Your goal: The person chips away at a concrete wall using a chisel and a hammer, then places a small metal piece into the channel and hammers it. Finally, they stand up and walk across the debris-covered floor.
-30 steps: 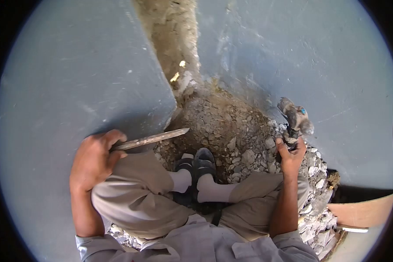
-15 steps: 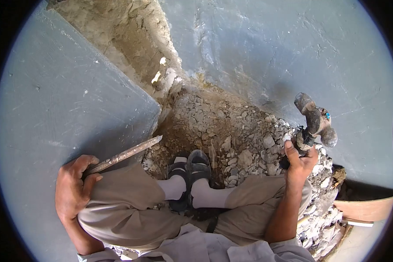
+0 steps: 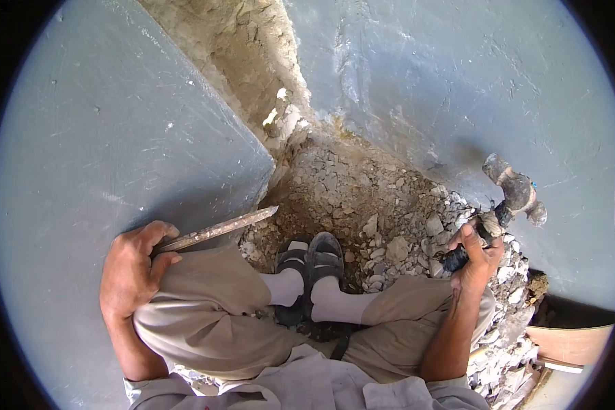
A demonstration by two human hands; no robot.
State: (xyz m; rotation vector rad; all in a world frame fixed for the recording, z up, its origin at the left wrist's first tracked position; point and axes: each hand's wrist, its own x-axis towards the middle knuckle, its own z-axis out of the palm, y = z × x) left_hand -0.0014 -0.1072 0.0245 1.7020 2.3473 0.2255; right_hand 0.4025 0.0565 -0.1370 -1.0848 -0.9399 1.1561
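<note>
My left hand point(image 3: 135, 272), beside my bent left knee, is wrapped round a chisel point(image 3: 222, 229). The long, worn metal bar slants up to the right, its tip close to the corner of the grey surface and touching nothing I can make out. My right hand point(image 3: 477, 254), above my other knee, grips a hammer point(image 3: 518, 191). Its dusty metal head is raised toward the upper right, with a small blue spot on it. Black wrapping covers parts of the short handle, whose dark end point(image 3: 455, 259) sticks out left of the fingers.
Broken rubble point(image 3: 396, 239) fills the ground around my sandalled feet point(image 3: 307, 266) and continues down the right side. A grey painted surface point(image 3: 82, 157) lies left of a rough gouged channel point(image 3: 239, 48), another point(image 3: 444, 75) right of it. At lower right is a curved tan rim point(image 3: 572, 344).
The view has shifted, so most things sit further right. The hammer is turned slightly, and more of its black-wrapped handle shows. Both hands keep their holds.
</note>
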